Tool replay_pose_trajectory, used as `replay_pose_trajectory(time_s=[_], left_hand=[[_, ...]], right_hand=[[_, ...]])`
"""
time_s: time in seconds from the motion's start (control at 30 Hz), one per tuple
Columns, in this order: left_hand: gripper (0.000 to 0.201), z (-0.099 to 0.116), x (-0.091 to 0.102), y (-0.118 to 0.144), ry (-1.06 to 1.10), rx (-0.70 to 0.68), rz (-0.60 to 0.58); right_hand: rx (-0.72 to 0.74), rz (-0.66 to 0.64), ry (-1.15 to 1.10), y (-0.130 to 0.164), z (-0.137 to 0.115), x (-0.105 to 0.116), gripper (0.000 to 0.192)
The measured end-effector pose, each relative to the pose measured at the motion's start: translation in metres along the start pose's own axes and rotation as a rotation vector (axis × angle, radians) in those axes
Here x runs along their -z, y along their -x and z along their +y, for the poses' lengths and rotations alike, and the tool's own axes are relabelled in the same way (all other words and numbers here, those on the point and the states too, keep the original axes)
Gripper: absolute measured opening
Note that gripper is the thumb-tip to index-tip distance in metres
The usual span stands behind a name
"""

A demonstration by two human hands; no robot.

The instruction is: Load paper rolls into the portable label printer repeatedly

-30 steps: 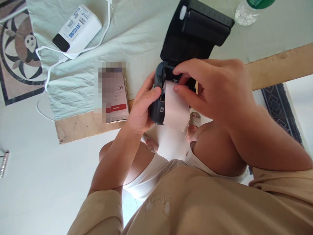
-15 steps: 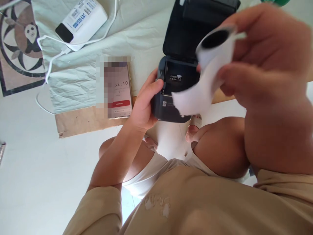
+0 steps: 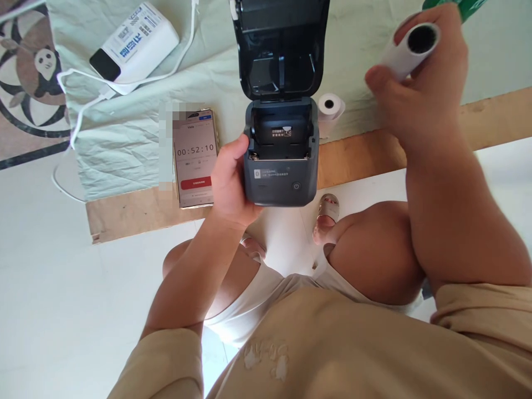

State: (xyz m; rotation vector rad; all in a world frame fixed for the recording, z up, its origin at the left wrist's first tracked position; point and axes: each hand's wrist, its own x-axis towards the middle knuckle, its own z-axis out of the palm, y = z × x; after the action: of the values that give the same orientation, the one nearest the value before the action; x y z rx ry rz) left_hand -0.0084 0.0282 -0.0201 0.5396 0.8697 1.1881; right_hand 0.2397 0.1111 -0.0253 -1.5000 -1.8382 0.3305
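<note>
A dark label printer with its lid swung up is gripped at its left side by my left hand, thumb on the edge. Its paper bay shows a small printed label and no roll inside. Off to the right, my right hand is closed around a white paper roll whose dark hollow core faces up. A second, smaller-cored white paper roll stands on the cloth just right of the printer, touched by neither hand.
A phone showing a timer lies left of the printer. Farther left are a white power bank and a white cable on the pale green cloth. The table's wooden edge runs along the front; something green is at the top right.
My right hand has carried its paper roll away from above the printer to the right. The paper bay and the roll on the cloth now show fully. The printer appears more upright and farther left.
</note>
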Motion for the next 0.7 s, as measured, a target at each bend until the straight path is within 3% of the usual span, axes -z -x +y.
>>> replay_pose_trajectory(time_s=[0.13, 0.2, 0.3, 0.37, 0.47, 0.6, 0.7], left_hand=[[0.034, -0.001, 0.001, -0.001, 0.003, -0.021, -0.023], [0.035, -0.002, 0.002, -0.001, 0.008, -0.031, -0.047], [0.034, -0.004, 0.002, -0.001, 0.032, -0.05, -0.087], [0.033, -0.005, 0.001, -0.001, 0.061, -0.062, -0.113], [0.032, -0.005, 0.001, -0.001, 0.098, -0.05, -0.132], [0.031, -0.003, 0.001, 0.0, 0.125, -0.012, -0.133], [0.033, -0.002, 0.001, 0.0, 0.126, 0.008, -0.139]], right_hand=[[-0.147, 0.021, 0.071, 0.001, 0.001, -0.004, 0.044], [-0.081, 0.08, 0.066, 0.006, -0.009, -0.003, 0.049], [0.152, 0.155, 0.049, 0.017, -0.031, 0.001, 0.046], [0.255, 0.03, 0.079, 0.024, -0.046, 0.0, 0.048], [0.253, -0.146, 0.217, 0.031, -0.058, -0.009, 0.043], [0.166, -0.259, 0.437, 0.03, -0.06, -0.018, 0.041], [0.155, -0.296, 0.448, 0.028, -0.059, -0.017, 0.042]])
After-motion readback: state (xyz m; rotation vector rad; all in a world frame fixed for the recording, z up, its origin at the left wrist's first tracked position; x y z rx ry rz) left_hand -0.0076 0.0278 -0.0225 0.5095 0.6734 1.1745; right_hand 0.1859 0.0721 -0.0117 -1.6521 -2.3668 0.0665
